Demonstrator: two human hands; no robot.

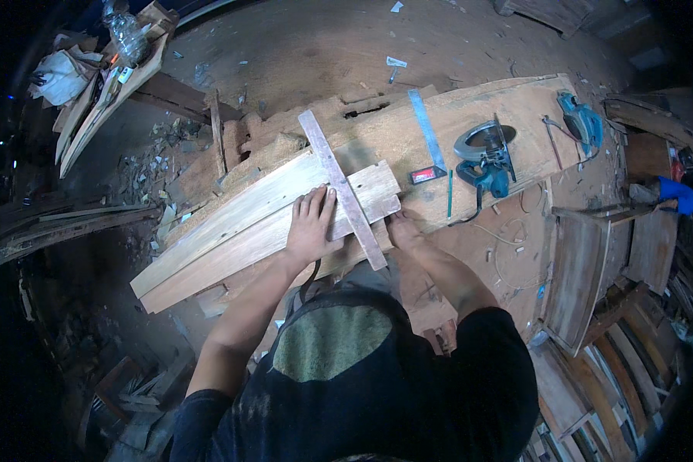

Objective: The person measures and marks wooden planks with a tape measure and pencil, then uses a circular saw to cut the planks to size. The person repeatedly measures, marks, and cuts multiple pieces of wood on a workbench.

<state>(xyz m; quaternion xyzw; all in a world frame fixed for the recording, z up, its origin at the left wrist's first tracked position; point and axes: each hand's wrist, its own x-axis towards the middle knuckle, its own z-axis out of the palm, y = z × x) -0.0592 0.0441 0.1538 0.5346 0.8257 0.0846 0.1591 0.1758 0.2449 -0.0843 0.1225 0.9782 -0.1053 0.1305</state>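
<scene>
Two long pale wooden boards lie side by side on the workbench, the far board (231,206) against the near board (208,279). A narrow wooden strip (345,191) crosses over both at a slant, near their right ends. My left hand (311,225) rests flat on the boards just left of the strip, fingers stretched out. At the right end of the near board, my right hand (404,231) grips its corner, with some of the fingers hidden by the wood.
On the workbench (531,96) to the right lie a try square (427,135), a green pencil (450,194), a circular saw (485,158), pliers (553,138) and a teal power tool (581,123). Wooden cabinet parts (577,269) stand at right. Scraps litter the floor (285,46).
</scene>
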